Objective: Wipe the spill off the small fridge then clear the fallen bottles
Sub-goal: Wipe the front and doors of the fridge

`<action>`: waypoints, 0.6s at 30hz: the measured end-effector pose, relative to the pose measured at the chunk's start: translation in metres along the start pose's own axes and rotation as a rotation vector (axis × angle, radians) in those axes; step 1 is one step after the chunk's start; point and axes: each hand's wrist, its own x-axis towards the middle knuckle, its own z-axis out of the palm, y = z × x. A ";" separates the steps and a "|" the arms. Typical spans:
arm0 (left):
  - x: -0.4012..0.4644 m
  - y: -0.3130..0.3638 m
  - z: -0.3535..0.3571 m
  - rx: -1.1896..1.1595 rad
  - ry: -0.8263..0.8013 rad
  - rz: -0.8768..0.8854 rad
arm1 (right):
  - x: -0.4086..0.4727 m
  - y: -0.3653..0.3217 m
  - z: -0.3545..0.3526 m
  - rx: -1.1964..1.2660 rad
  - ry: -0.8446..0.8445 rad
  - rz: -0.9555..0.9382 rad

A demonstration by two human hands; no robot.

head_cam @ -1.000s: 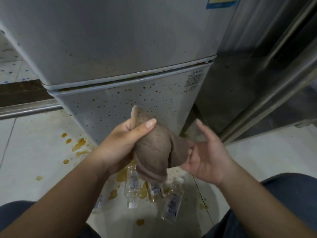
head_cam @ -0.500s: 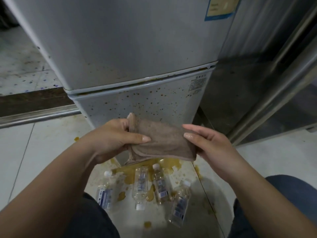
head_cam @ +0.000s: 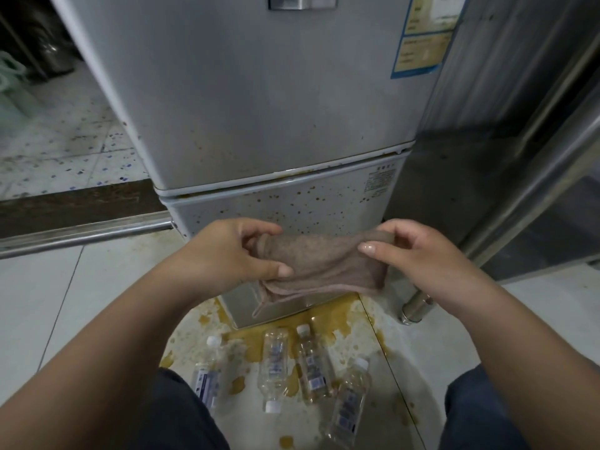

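Brown cloth (head_cam: 321, 264) held stretched in front of the lower fridge door (head_cam: 292, 203), not touching it as far as I can tell. Left hand (head_cam: 227, 258) pinches the left end, thumb on top, fingers behind; right hand (head_cam: 418, 258) pinches the right top corner the same way. Cloth looks soft, light, limp, lower edge sagging; best bunched into a pad in one palm for wiping. Lower door peppered with brown splatter, drips along the seam under the upper door (head_cam: 253, 102). Four plastic bottles (head_cam: 274, 368) lie on the floor (head_cam: 42, 303) just below, in a yellow-brown puddle (head_cam: 328, 319); likely light, smooth, slippery when wet, so grip round the middle. Room: open tile on the left, metal cabinet (head_cam: 519, 157) with a leg (head_cam: 415, 306) close on the right, so tight there. Knees (head_cam: 480, 410) bracket the bottles; a low reach would be cramped.
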 end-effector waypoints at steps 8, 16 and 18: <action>-0.007 0.014 -0.025 -0.131 0.062 0.119 | 0.011 -0.028 0.013 0.395 0.050 -0.077; -0.024 0.042 -0.069 -0.362 0.446 0.385 | 0.019 -0.099 0.016 0.539 -0.099 -0.549; -0.029 0.053 -0.086 -0.179 0.602 0.497 | 0.023 -0.118 0.014 0.388 -0.070 -0.693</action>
